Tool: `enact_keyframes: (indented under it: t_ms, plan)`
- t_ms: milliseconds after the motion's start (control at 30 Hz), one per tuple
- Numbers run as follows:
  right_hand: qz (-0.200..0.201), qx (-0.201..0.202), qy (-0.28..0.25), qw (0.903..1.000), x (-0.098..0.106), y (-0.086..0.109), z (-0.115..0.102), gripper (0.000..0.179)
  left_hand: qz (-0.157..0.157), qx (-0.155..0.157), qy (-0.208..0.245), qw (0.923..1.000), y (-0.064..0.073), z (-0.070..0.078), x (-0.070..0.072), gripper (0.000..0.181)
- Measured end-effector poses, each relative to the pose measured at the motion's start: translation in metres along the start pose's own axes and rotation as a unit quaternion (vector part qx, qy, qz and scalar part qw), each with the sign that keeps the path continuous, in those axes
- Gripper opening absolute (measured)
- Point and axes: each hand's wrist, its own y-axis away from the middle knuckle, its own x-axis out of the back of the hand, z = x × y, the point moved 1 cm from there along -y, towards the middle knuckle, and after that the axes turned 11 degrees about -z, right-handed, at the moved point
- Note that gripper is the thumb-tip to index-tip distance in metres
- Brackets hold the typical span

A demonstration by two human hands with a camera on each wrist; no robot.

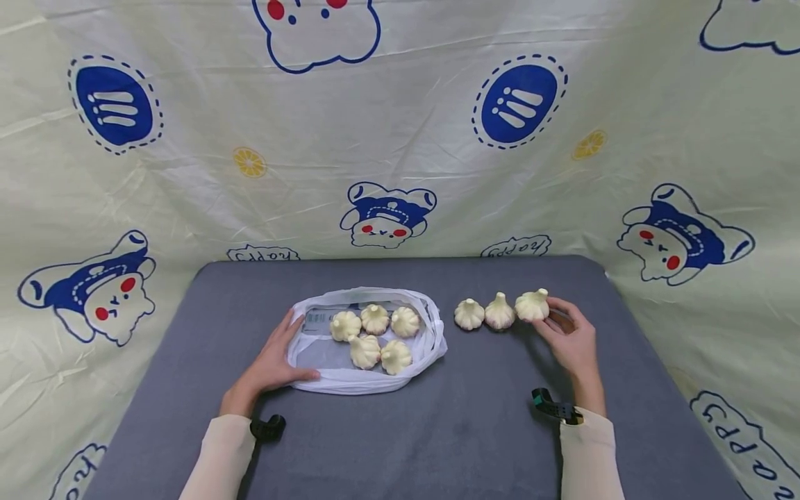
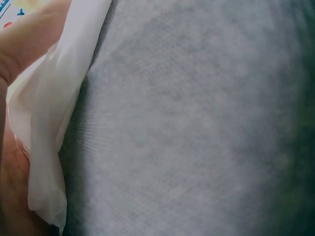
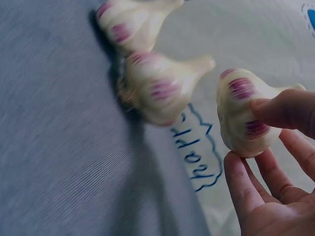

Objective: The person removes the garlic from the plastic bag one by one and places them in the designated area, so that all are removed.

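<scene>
A white plastic bag (image 1: 369, 382) lies with its mouth spread wide on the grey table, and several garlic bulbs (image 1: 375, 319) sit inside it. My left hand (image 1: 275, 360) holds the bag's left end, thumb at the near rim and fingers at the far side. White plastic folds (image 2: 47, 113) lie against that hand in the left wrist view. To the right of the bag, my right hand (image 1: 571, 337) pinches a garlic bulb (image 3: 246, 113) between thumb and fingers, raised off the table. Two more bulbs, one left (image 1: 469, 314) and one right (image 1: 499, 312), stand beside it.
The grey table (image 1: 425, 444) ends at a back edge against a pale printed cloth (image 1: 400, 139). Dark camera straps (image 1: 269, 428) are on both wrists, below light sleeves (image 1: 219, 451).
</scene>
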Motion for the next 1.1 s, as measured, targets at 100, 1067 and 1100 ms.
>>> enact_keyframes:
  t_ms: [100,1067,1100]
  plan:
    - [0.001,-0.017,0.009,0.9998,0.003,0.000,0.008,0.052,0.005,-0.004,0.001,1.0000,0.000,-0.001,-0.001,0.123]
    - [0.021,-0.062,0.044,0.9969,0.009,0.004,0.033,0.053,0.005,-0.001,0.000,1.0000,0.000,-0.002,0.000,0.121]
    - [0.021,-0.063,0.047,0.9966,0.009,0.003,0.034,0.054,0.006,-0.002,0.002,1.0000,0.000,-0.002,0.000,0.120]
